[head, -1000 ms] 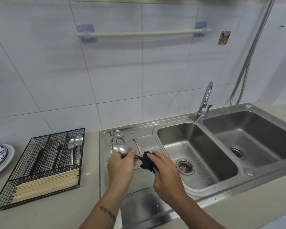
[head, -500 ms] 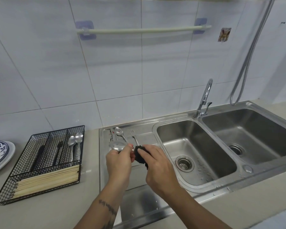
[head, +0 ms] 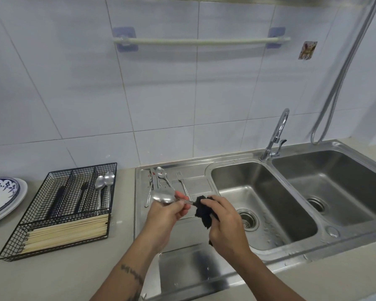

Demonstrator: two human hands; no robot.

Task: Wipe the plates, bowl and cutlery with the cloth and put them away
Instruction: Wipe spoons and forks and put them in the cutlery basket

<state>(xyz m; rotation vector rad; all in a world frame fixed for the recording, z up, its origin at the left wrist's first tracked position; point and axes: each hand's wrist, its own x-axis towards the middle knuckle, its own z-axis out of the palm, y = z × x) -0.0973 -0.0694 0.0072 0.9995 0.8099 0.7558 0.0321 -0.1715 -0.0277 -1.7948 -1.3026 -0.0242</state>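
Your left hand [head: 165, 213] pinches a large spoon [head: 164, 196] at the neck, grip clenched on it, bowl end pointing left, held above the steel drainboard [head: 195, 268]. Your right hand [head: 224, 224] grasps a bunched black cloth [head: 204, 210], fingers curled round it, and the cloth wraps the spoon's handle just right of your left thumb. Both hands sit close together, near the left basin [head: 269, 203] of the double sink.

Behind your hands on the drainboard lie more cutlery: a smaller spoon [head: 161, 172], a fork [head: 181, 181], and another piece [head: 150, 187] beside them that is too blurred to name.

To the left on the tabletop [head: 63, 274] sits a black wire cutlery tray [head: 30, 222]. Two spoons [head: 105, 185] lie in its right compartment, dark-handled utensils [head: 61, 198] in the middle ones, and a bundle of chopsticks [head: 67, 231] fills the front compartment crosswise. Stacked plates [head: 2, 196], the top one with a blue pattern, rest at the far left edge of the tabletop, partly cut off.

A faucet [head: 276, 135] stands between the two basins at the back. A towel bar [head: 200, 41] is fixed to the tiled wall, and a metal hose [head: 343, 68] hangs down on the right.
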